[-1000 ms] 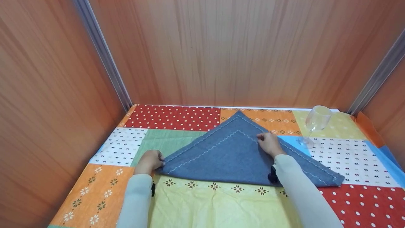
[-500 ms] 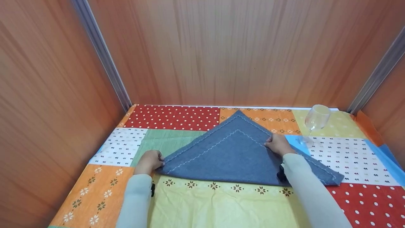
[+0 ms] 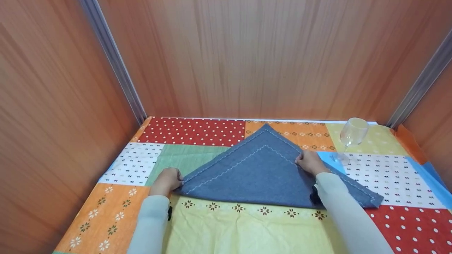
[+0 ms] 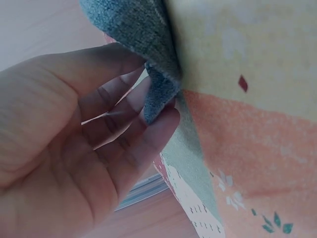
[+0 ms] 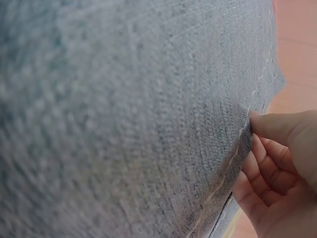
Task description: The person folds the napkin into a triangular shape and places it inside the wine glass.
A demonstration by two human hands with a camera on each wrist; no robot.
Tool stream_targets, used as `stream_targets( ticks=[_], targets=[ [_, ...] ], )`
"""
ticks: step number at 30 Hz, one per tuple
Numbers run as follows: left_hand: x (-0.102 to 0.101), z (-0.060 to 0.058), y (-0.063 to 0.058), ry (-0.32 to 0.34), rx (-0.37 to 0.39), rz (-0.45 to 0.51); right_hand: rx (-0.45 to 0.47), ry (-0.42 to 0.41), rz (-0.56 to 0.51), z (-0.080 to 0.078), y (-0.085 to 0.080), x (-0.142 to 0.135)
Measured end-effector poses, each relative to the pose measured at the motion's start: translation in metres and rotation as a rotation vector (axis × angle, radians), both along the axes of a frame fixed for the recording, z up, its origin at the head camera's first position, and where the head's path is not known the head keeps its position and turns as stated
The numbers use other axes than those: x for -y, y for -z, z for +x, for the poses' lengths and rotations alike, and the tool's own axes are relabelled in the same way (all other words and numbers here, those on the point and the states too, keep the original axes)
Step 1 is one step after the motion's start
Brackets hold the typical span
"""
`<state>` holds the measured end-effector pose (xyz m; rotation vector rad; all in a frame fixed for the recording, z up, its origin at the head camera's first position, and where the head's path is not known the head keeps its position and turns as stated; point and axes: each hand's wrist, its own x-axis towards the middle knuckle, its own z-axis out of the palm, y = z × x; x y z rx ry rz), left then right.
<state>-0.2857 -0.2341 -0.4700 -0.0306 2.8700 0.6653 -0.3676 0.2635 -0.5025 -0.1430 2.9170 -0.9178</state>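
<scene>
A grey-blue cloth point(image 3: 243, 176) with pale zigzag stitching lies folded in a triangle, its peak toward the back wall and its long edge toward me. My left hand point(image 3: 168, 179) pinches the left corner. In the left wrist view, thumb and fingers hold that corner of the cloth point(image 4: 131, 27), its tip hanging between them. On the right slanting side, my right hand point(image 3: 311, 163) grips the upper layer's edge. The right wrist view has the thumb of the right hand point(image 5: 280, 181) on top of the stitched border and the other fingers below it.
A clear stemmed wine glass point(image 3: 354, 132) stands upright at the back right, beyond the cloth's right side. A patchwork tablecloth point(image 3: 243, 229) covers the table. Wood-patterned panels point(image 3: 247, 60) rise at the back and both sides.
My right hand has shifted a little right and down along the cloth's slanting side, then stayed there. The left hand and the cloth's outline are nearly unchanged.
</scene>
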Motion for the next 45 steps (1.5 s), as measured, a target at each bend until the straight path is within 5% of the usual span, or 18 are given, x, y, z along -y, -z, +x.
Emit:
stream_targets(
  ticks=[14, 23, 32, 42, 45],
  targets=[
    [0.002, 0.018, -0.010, 0.083, 0.062, -0.003, 0.020, -0.155, 0.083, 0.013, -0.011, -0.011],
    [0.000, 0.029, -0.013, 0.101, 0.114, -0.001, 0.098, -0.192, 0.081, 0.025, -0.016, -0.018],
    [-0.007, 0.033, -0.018, 0.129, 0.089, -0.011, 0.092, -0.205, 0.067, 0.033, -0.018, -0.021],
    [-0.025, 0.027, -0.011, 0.369, -0.014, 0.066, 0.076, -0.194, 0.042, 0.031, -0.018, -0.017],
    [-0.032, 0.027, -0.010, 0.390, 0.002, 0.096, 0.072, -0.194, 0.010, 0.029, -0.016, -0.014]
  ],
)
